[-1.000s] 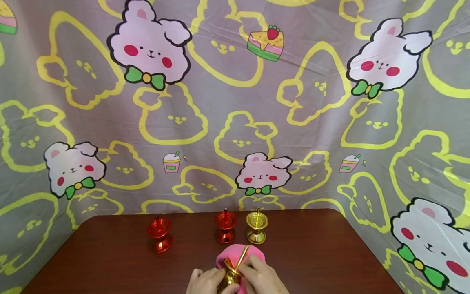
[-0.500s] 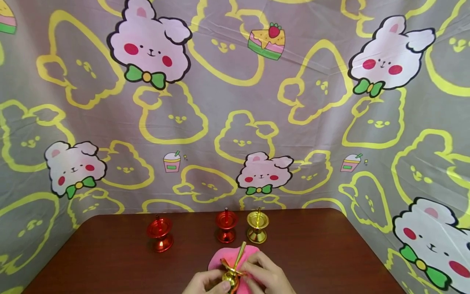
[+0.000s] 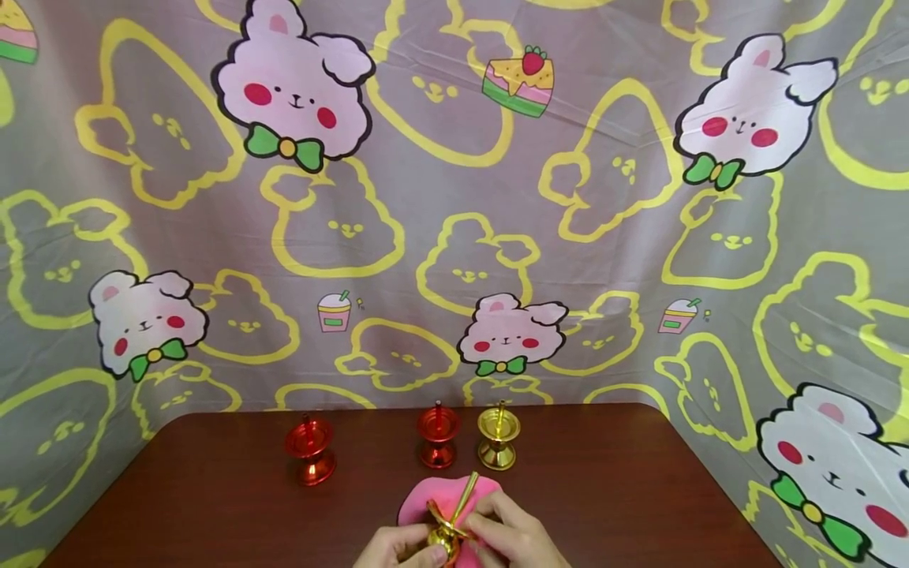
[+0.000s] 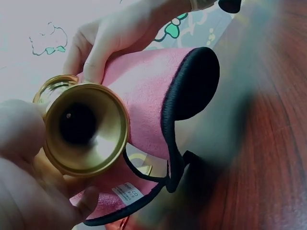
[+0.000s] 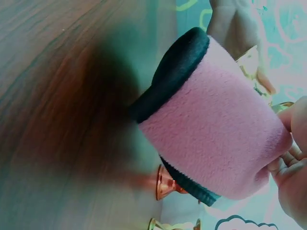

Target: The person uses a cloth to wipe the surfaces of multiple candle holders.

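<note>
At the near side of the brown table, a black-edged pink cloth, pinched in the right hand; just beside, a tilted gold holder, gripped in the left hand; best to hold firmly and work cloth snugly into curves; farther back, upright, a left red holder, a middle red holder and a standing gold holder, dished, with central posts; inside the gripped flared end, dark hollow.

We take this for a screened-off work corner, since a grey curtain printed with cartoon rabbits, cake slices and drink cups hangs behind and along both sides of a table, and we cannot tell what lies beyond.
</note>
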Motion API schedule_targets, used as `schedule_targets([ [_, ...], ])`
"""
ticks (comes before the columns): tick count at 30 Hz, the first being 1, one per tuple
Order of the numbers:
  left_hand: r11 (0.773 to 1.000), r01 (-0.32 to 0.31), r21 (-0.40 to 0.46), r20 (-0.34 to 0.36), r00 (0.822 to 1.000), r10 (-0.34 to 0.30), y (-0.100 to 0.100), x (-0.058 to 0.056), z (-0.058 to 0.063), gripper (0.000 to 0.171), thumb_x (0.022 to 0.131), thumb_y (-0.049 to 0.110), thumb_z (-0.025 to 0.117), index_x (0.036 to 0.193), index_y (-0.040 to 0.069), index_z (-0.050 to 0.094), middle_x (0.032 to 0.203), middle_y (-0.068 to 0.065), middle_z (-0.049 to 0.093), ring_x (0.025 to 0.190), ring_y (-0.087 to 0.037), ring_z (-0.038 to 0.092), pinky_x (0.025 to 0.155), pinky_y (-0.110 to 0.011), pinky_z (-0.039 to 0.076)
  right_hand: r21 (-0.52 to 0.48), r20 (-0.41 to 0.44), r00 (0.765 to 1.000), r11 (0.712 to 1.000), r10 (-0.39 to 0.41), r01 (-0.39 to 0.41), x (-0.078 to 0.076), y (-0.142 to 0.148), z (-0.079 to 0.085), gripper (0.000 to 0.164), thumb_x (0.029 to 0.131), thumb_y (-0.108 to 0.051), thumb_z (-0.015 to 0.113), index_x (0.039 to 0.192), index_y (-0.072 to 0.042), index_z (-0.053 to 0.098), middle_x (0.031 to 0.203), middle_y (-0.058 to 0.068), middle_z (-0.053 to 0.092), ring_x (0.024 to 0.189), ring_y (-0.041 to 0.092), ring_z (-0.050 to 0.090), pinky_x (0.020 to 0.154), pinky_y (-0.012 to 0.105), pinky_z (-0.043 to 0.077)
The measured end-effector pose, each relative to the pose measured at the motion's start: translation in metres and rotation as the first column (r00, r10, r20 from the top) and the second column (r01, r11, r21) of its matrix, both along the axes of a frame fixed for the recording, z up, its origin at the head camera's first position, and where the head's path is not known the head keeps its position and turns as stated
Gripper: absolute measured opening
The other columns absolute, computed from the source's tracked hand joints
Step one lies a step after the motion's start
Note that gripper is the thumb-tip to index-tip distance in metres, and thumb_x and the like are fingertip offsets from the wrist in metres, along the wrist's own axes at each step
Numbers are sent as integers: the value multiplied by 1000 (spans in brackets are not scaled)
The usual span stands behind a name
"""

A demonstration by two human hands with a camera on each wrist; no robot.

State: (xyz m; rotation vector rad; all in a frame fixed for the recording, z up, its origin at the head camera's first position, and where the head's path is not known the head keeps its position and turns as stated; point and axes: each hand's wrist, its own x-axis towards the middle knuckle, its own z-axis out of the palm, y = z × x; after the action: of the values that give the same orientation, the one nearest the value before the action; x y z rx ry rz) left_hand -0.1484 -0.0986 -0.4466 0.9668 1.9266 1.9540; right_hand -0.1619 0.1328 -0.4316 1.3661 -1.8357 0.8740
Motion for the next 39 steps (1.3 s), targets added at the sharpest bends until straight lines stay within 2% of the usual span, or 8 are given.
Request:
schedule_targets([
  [8,997,-64,-46,-102,993,59,2,1,0,21,102,8,58,104,-11,66,83,12,62,72,1,57,61,-19,49,69,-29,997,995,-65,67,-1,0,4,27,105,-19,44,103,-11,69,98,-2,53,80,5,55,70,6,41],
  [13,971,-204,-124,-274,948,165,3,0,-8,16,99,12,64,106,-1,70,82,13,63,72,3,56,59,-22,49,107,-19,995,989,-98,100,1,0,3,28,105,-20,42,100,-10,68,97,-2,52,79,5,54,70,6,40],
  [17,914,-380,-143,-500,825,265,6,-1,-15,14,95,18,71,105,9,72,82,14,63,70,5,54,58,-16,46,118,16,990,984,-137,134,5,-1,2,37,106,-24,36,98,-8,69,95,-2,52,76,4,52,69,5,39],
  [21,783,-594,-185,-690,646,327,9,1,-16,22,92,32,74,104,14,73,84,13,66,69,4,55,62,-15,39,112,14,988,982,-154,151,7,-3,1,22,102,-11,47,99,-8,69,95,-3,52,74,4,52,67,5,38],
  [23,716,-660,-229,-730,603,322,10,3,-14,28,92,39,72,106,15,73,86,12,68,71,1,57,63,-21,37,107,-1,987,982,-159,158,7,-4,1,16,90,1,59,99,-9,68,96,-3,52,74,4,53,66,5,39],
  [27,650,-715,-258,-768,560,311,14,11,-14,30,91,43,71,104,16,72,85,11,68,75,-2,61,65,-28,36,115,31,980,975,-196,191,14,-8,1,34,68,9,71,95,-11,67,95,-4,54,75,4,55,67,6,40],
  [32,610,-766,-203,-810,481,334,19,20,-9,25,87,40,75,96,17,71,81,13,65,69,-3,61,65,-28,35,160,113,961,959,-254,235,24,-10,9,33,68,8,75,94,-11,70,93,-5,54,74,4,54,67,8,41],
  [39,523,-819,-235,-819,456,347,24,24,9,34,87,41,75,103,11,74,86,6,70,74,-11,64,70,-32,36,195,247,911,938,-331,288,30,-15,28,24,77,8,75,92,-10,70,91,-6,55,70,2,53,61,11,42],
])
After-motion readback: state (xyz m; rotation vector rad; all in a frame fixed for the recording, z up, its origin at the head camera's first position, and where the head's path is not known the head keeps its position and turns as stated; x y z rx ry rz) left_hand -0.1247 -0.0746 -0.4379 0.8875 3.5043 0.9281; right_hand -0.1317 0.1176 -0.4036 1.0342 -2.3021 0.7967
